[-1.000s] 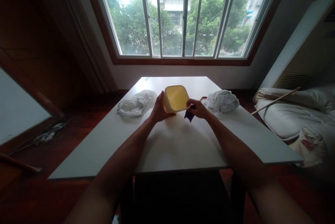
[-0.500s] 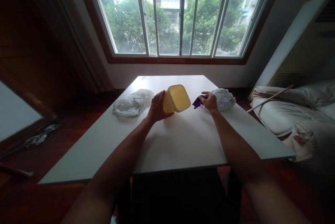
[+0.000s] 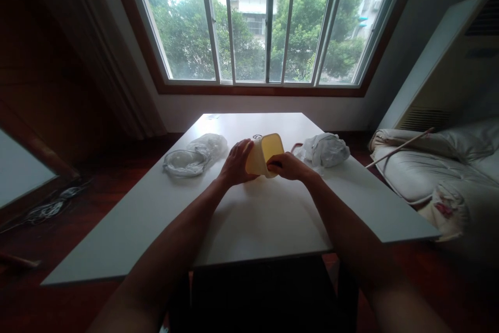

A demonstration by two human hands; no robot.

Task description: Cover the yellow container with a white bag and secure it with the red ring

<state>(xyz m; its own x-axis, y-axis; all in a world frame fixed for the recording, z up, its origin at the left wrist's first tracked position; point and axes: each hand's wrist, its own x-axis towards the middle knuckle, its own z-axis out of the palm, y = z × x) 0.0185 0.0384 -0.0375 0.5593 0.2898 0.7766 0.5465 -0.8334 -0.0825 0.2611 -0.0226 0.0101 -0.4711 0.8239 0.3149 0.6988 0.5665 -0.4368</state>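
yellow plastic tub (image 3: 268,150) tilted, gripped by left hand (image 3: 236,163); right hand (image 3: 286,167) closed at its rim. likely wiping; next needs steady bracing.

Worktop (image 3: 249,218): stands before the window (image 3: 265,21), its far edge near the sill.
Tub (image 3: 265,154): on its side at the middle of the worktop, toward the far half, between both hands.
Left hand (image 3: 236,162): on the tub's left side, touching it.
Right hand (image 3: 287,167): at the tub's right front, touching its rim.
Left bag (image 3: 195,155): on the worktop, left of the left hand, near it.
Right bag (image 3: 325,149): on the worktop, right of the tub, just behind the right hand.
Bedding (image 3: 436,167): right of the worktop, off it, lower down.
Cabinet (image 3: 448,73): behind the bedding, against the right wall.
Cables (image 3: 50,205): on the floor, left of the worktop.
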